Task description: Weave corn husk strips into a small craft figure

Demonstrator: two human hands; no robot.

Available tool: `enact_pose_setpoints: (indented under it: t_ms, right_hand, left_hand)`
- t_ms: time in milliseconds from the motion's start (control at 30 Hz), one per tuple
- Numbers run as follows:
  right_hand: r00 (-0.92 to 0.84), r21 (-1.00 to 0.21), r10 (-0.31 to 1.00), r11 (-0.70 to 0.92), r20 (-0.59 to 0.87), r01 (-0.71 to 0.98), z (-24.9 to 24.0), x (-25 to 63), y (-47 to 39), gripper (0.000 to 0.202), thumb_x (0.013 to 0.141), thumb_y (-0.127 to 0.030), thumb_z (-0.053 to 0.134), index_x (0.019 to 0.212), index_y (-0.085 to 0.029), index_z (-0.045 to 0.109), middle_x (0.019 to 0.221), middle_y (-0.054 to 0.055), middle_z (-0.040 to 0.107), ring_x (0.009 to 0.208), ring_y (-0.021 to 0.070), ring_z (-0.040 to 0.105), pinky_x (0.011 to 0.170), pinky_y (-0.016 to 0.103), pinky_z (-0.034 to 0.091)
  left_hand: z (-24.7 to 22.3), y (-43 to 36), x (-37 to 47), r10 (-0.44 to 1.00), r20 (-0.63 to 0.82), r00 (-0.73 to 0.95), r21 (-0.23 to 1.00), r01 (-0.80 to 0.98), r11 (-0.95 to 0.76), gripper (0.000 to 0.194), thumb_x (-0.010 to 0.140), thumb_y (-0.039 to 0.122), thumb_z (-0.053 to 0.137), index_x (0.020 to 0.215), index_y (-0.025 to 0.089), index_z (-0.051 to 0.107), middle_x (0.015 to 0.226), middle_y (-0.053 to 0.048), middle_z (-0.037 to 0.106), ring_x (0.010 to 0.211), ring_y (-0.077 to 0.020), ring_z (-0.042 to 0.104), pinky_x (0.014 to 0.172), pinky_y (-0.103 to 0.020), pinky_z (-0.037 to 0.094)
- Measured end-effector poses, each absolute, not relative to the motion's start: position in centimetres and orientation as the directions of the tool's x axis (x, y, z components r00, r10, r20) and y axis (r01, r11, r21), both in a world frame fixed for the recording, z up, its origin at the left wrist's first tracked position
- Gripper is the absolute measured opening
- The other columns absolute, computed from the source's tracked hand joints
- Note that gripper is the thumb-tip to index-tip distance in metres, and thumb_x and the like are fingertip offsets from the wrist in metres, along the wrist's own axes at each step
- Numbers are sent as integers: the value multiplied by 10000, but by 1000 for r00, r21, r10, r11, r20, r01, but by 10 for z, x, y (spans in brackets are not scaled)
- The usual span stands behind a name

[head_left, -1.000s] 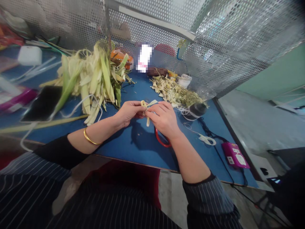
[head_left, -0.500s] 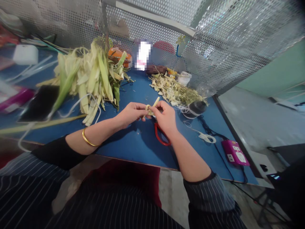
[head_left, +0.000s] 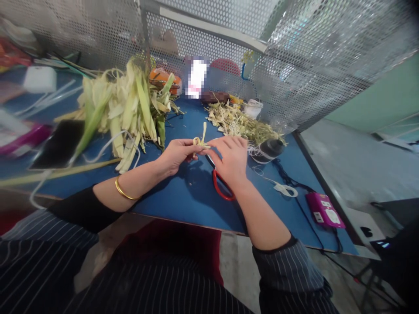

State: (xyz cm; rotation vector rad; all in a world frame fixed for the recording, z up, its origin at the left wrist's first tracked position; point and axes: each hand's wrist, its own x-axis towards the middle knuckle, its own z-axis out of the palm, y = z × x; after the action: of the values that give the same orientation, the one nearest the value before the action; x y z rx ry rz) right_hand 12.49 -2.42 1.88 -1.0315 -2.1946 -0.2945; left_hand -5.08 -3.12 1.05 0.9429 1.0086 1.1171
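Observation:
Over the middle of the blue table, my left hand (head_left: 180, 153) pinches a pale yellow corn husk strip (head_left: 204, 132) between thumb and fingers. The strip forms a small loop, and one end sticks up. My right hand (head_left: 231, 157) meets it from the other side, thumb and fingertips closed on the strip's lower end. Below my right hand lie scissors with red handles (head_left: 220, 188), their blades partly covered by the hand. To the left spreads a large pile of corn husks (head_left: 126, 98), pale with green streaks.
Shredded husk scraps (head_left: 235, 120) lie at the back right, beside a dark spool wound with white thread (head_left: 270, 150). A purple power strip (head_left: 325, 210) sits at the right edge. A black phone (head_left: 59, 144) with a white cable lies left. A perforated metal screen (head_left: 209, 39) borders the back.
My right hand has turned flatter, its fingers now reaching left over the strip. The strip's free end now points more upright, and the loop shows more plainly above my left thumb.

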Motion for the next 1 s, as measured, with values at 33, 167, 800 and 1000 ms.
enact_pose_setpoints:
  t_ms: [33,167,800,1000]
  right_hand:
    - [-497,-43,588,672,639,739,19,125,-24,172,909,-369,547,974,-242,644,919,26,676,917,197,572,899,376,328]
    - [-519,-52,610,676,599,735,16,121,-25,171,923,-349,525,969,-231,640,916,26,678,888,187,576,879,365,321]
    - [-70,-987,997,-40,-30,-153,1,98,-33,191,738,-368,694,740,-182,648,673,-22,633,607,99,565,615,237,443]
    - [-94,-849,978,-206,-184,-487,6,103,-25,240,597,-233,802,772,-197,642,658,-60,610,551,60,521,582,204,452]
  left_hand:
    - [11,-31,-51,976,-166,138,944,-265,198,88,707,203,743,726,122,711,691,-51,659,512,-56,488,478,-230,315]
    - [11,-32,-51,973,-187,138,933,-285,220,63,710,173,728,694,120,698,666,-44,646,506,-55,475,476,-230,309]
    - [5,-31,-48,992,-128,-7,975,-185,124,149,728,185,707,861,124,676,708,-17,649,475,-46,527,397,-180,280]
    - [5,-31,-48,980,-177,86,956,-222,192,131,729,205,723,845,149,696,713,-15,655,457,-35,510,388,-178,262]
